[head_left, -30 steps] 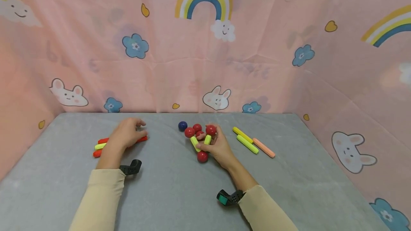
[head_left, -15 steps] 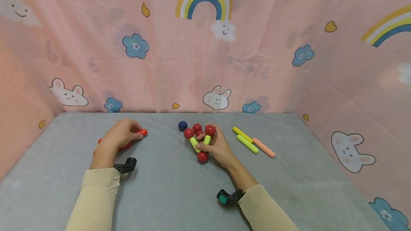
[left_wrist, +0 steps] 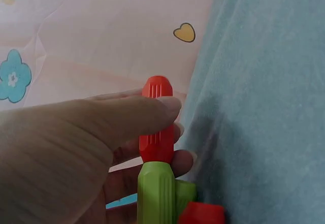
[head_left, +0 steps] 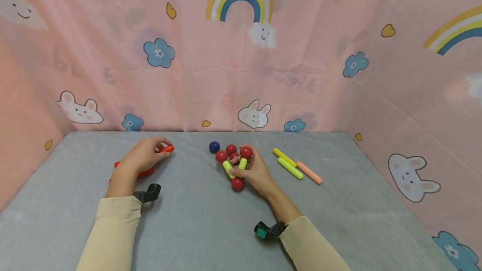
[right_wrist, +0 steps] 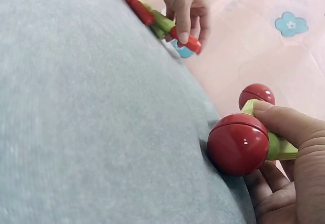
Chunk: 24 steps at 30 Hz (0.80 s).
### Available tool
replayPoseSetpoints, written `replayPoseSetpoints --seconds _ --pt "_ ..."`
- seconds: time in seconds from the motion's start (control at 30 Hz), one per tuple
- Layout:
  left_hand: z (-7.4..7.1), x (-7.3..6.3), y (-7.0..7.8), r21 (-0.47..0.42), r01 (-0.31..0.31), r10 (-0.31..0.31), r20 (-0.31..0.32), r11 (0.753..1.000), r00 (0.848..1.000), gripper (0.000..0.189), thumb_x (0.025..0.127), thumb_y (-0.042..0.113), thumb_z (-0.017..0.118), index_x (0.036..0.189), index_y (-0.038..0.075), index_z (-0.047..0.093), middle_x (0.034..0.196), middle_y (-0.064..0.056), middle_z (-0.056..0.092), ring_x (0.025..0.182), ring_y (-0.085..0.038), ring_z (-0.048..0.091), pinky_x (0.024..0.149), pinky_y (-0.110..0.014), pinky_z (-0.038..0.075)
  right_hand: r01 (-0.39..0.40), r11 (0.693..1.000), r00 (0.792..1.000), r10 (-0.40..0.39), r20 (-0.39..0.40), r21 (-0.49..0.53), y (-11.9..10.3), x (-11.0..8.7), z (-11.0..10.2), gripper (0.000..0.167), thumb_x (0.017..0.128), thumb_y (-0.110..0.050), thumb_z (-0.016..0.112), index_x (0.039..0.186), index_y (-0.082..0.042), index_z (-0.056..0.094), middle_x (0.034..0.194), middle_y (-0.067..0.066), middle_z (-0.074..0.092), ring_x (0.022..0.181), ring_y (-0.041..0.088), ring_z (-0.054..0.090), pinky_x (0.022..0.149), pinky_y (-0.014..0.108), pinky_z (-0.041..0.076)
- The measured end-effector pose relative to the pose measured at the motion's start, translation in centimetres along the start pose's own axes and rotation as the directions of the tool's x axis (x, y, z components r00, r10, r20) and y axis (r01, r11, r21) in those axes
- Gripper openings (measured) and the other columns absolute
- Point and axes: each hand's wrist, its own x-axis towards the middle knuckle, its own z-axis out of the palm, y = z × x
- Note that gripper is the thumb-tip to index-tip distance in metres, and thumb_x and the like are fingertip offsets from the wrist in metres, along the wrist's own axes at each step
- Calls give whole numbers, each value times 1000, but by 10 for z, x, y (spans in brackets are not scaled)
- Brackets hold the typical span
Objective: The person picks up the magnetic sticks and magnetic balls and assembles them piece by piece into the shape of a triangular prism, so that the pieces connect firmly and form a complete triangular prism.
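Note:
My left hand (head_left: 141, 157) pinches a red rod (head_left: 165, 149) between thumb and fingers, above the table at left. In the left wrist view a green rod (left_wrist: 155, 193) lies in line behind the red rod; whether they join cannot be told. Another red rod (head_left: 146, 172) lies under this hand. At the middle, my right hand (head_left: 260, 175) holds a piece made of yellow-green rods (head_left: 242, 164) and red balls, its thumb on one rod. One red ball (right_wrist: 237, 145) forms the piece's near corner, low over the table. My right fingers partly hide the piece.
Several red balls (head_left: 231, 149) and a dark blue ball (head_left: 214, 147) sit behind the held piece. To the right lie a yellow rod (head_left: 284, 158), a yellow-green rod (head_left: 290, 168) and a peach rod (head_left: 309, 172). A patterned pink cloth (head_left: 188, 74) hangs behind the grey table (head_left: 196, 229).
My left hand has taken hold of the red rod, shifted slightly left and lifted the rod's end a little. My right hand has barely moved.

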Motion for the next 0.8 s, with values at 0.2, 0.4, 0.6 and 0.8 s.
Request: replayPoseSetpoints --seconds 0.2,0.4,0.6,0.8 --pt "3 1 3 0 -13 13 27 1000 1000 38 101 21 60 136 8 60 129 -25 62 115 -37 58 101 -56 48 3 1000 1000 -3 5 1 0 0 -1 73 86 5 74 143 0 30 112 10 65 99 11 67 90 21 57" --pt "12 7 5 8 -24 24 -24 1000 999 39 106 20 50 140 2 51 128 -24 62 110 -37 58 101 -57 45 4 1000 1000 -4 14 10 -1 0 -1 74 86 6 73 144 0 29 113 13 65 99 11 67 90 22 57" --pt "30 16 2 -32 -23 21 -61 999 998 39 109 21 43 140 -2 47 131 -26 59 113 -39 56 104 -59 44 -2 1000 1000 2 8 24 -2 -1 0 73 86 6 73 144 0 30 110 7 65 99 10 68 90 22 57" --pt "38 19 -1 -30 -24 23 -51 999 998 42 108 26 45 144 3 49 140 -24 57 124 -41 54 110 -62 40 -12 1000 1000 12 5 25 -2 -2 -1 72 86 5 73 144 -1 30 114 13 64 101 11 67 92 23 57"
